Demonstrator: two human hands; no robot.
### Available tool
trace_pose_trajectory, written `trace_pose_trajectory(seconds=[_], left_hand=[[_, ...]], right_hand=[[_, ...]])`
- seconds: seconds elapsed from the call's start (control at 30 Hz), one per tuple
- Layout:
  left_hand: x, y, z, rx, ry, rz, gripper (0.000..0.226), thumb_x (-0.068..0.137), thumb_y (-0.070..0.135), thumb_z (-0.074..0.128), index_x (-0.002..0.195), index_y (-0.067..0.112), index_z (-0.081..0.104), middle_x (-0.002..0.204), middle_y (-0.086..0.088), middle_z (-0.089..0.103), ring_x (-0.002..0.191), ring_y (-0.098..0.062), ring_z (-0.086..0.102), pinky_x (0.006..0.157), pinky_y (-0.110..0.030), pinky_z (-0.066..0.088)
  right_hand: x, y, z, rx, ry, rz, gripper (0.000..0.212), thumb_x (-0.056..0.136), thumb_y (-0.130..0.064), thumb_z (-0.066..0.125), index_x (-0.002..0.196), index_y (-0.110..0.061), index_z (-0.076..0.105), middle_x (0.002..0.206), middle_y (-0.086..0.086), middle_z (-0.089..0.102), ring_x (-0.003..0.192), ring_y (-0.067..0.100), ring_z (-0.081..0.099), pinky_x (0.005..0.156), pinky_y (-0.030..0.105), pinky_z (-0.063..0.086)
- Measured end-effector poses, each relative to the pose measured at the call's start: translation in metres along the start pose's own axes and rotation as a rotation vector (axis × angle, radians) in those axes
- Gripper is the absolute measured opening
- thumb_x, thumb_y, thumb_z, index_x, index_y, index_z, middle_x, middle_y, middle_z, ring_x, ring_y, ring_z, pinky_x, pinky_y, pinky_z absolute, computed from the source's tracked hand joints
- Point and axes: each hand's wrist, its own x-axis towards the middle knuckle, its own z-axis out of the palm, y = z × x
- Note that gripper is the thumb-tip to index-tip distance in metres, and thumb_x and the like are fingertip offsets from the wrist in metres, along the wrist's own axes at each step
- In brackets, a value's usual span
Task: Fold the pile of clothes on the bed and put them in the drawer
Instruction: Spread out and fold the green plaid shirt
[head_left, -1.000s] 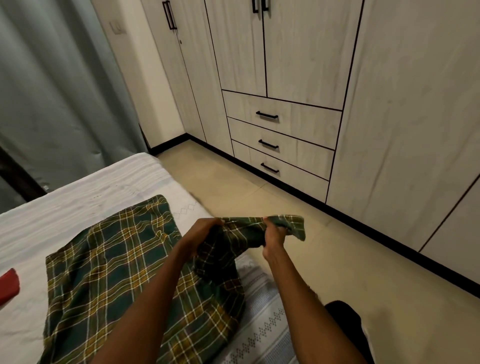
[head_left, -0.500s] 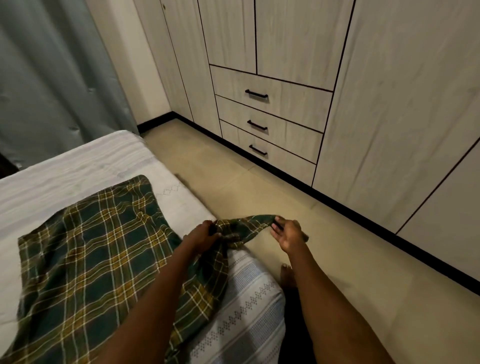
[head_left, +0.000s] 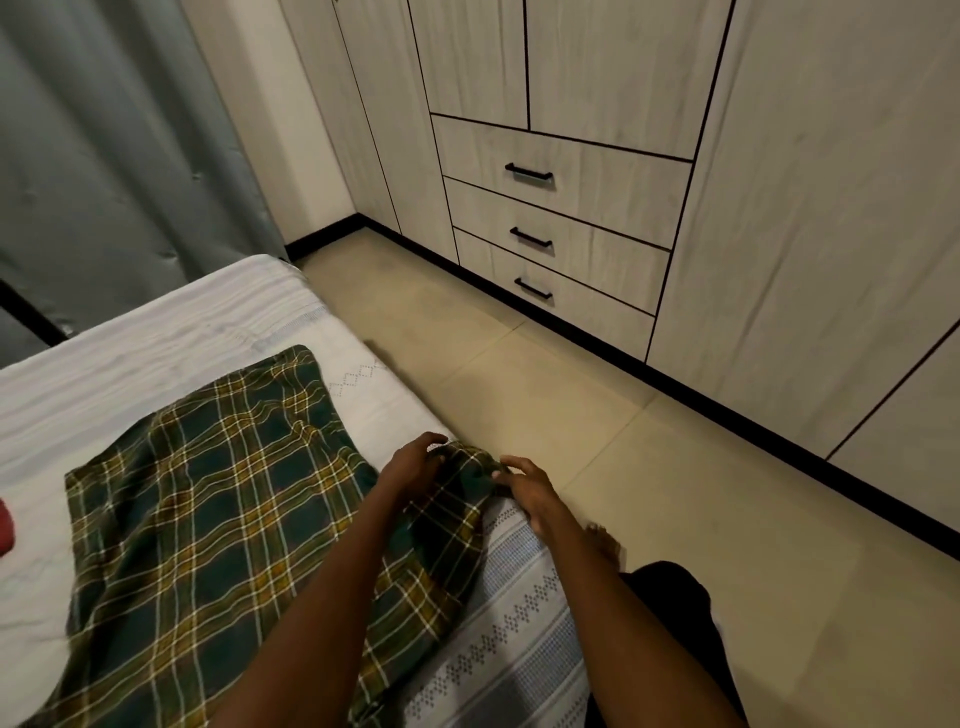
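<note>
both hands at the bed (head_left: 130, 332) edge on one corner of the plaid cloth (head_left: 218, 519). left hand (head_left: 410, 465) grips it, right hand (head_left: 530, 486) pinches it. rest lies flat.

Red object (head_left: 6, 527) (left edge) and plaid cloth (head_left: 208, 519) run off-frame.

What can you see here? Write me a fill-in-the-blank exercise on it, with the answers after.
1. The plaid cloth lies on the ____.
2. Both hands, left and right, hold the cloth at the bed's ____ edge.
3. The wardrobe has ____ drawers, all closed.
4. The drawer handles are ____ in colour.

Missing words: bed; right; three; black
</note>
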Motion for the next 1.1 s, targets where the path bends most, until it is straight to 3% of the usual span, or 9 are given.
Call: trace_pose_trajectory(seconds=[0.07, 0.17, 0.27, 0.37, 0.47, 0.57, 0.73, 0.9, 1.1], left_hand=[[0.003, 0.002, 0.0, -0.067, 0.002, 0.03, 0.034, 0.105, 0.019, 0.044, 0.137, 0.027, 0.053, 0.128, -0.014, 0.062, 0.099, -0.021, 0.061, 0.072, -0.021, 0.047], [0.009, 0.003, 0.001, -0.093, 0.033, 0.047, 0.034, 0.104, 0.016, 0.044, 0.134, 0.025, 0.058, 0.128, -0.013, 0.064, 0.098, -0.022, 0.062, 0.076, -0.024, 0.046], [0.011, 0.004, 0.001, -0.14, 0.136, 0.05, 0.041, 0.1, 0.002, 0.039, 0.128, 0.022, 0.061, 0.126, -0.015, 0.065, 0.091, -0.021, 0.062, 0.074, -0.027, 0.051], [0.009, 0.003, 0.003, -0.179, 0.185, 0.033, 0.048, 0.095, -0.005, 0.037, 0.126, 0.021, 0.063, 0.13, -0.012, 0.063, 0.102, -0.023, 0.063, 0.086, -0.034, 0.055], [0.012, -0.002, 0.003, -0.194, 0.218, 0.022, 0.047, 0.095, -0.003, 0.039, 0.118, 0.029, 0.064, 0.134, -0.01, 0.06, 0.115, -0.023, 0.06, 0.095, -0.039, 0.055], [0.01, 0.005, 0.004, -0.132, 0.201, 0.055, 0.038, 0.1, 0.003, 0.042, 0.123, 0.021, 0.065, 0.13, -0.008, 0.057, 0.113, -0.023, 0.058, 0.087, -0.026, 0.048], [-0.002, 0.003, 0.017, 0.26, 0.184, 0.033, 0.043, 0.103, 0.033, 0.046, 0.145, 0.027, 0.043, 0.143, -0.013, 0.046, 0.127, -0.033, 0.047, 0.107, -0.047, 0.04], [-0.031, -0.017, 0.028, 0.331, 0.383, 0.034, 0.044, 0.103, 0.042, 0.043, 0.141, 0.02, 0.043, 0.147, -0.009, 0.043, 0.136, -0.028, 0.038, 0.115, -0.045, 0.029], [-0.062, -0.045, 0.026, 0.289, 0.431, -0.003, 0.04, 0.103, 0.036, 0.045, 0.138, 0.019, 0.046, 0.153, -0.007, 0.034, 0.143, -0.027, 0.028, 0.119, -0.044, 0.028]], right_hand=[[0.006, 0.005, -0.002, -0.195, 0.135, 0.072, 0.034, 0.095, -0.035, 0.063, 0.116, -0.009, 0.068, 0.123, 0.015, 0.068, 0.108, 0.031, 0.064, 0.096, 0.039, 0.053], [0.005, 0.011, -0.001, -0.301, 0.133, 0.114, 0.06, 0.094, -0.056, 0.056, 0.132, -0.009, 0.056, 0.131, 0.014, 0.062, 0.117, 0.033, 0.06, 0.099, 0.039, 0.048], [0.001, 0.006, 0.006, -0.178, 0.048, 0.01, 0.046, 0.099, -0.028, 0.059, 0.141, -0.014, 0.048, 0.142, 0.013, 0.053, 0.127, 0.03, 0.053, 0.108, 0.042, 0.045], [-0.004, 0.004, 0.004, 0.165, 0.086, -0.008, 0.036, 0.094, 0.002, 0.059, 0.12, -0.021, 0.065, 0.128, 0.015, 0.064, 0.11, 0.027, 0.065, 0.092, 0.038, 0.057], [-0.02, -0.004, -0.01, 0.694, 0.183, -0.055, 0.038, 0.094, 0.007, 0.055, 0.119, -0.019, 0.067, 0.097, 0.011, 0.071, 0.079, 0.019, 0.069, 0.066, 0.031, 0.06], [-0.025, -0.001, -0.021, 0.872, 0.293, -0.079, 0.04, 0.094, 0.007, 0.057, 0.126, -0.017, 0.065, 0.105, 0.015, 0.068, 0.083, 0.021, 0.066, 0.066, 0.029, 0.059], [-0.035, 0.014, -0.023, 0.474, 0.258, 0.136, 0.038, 0.092, 0.007, 0.061, 0.129, 0.003, 0.059, 0.111, 0.02, 0.068, 0.075, 0.024, 0.062, 0.069, 0.037, 0.057], [-0.039, 0.003, -0.03, 0.307, 0.279, 0.023, 0.03, 0.093, -0.001, 0.05, 0.101, -0.012, 0.077, 0.082, 0.01, 0.071, 0.061, 0.021, 0.061, 0.051, 0.03, 0.05], [-0.051, 0.011, -0.022, -0.456, 0.404, -0.07, 0.022, 0.091, -0.025, 0.057, 0.105, -0.029, 0.074, 0.109, 0.002, 0.068, 0.096, 0.028, 0.065, 0.079, 0.033, 0.052]])
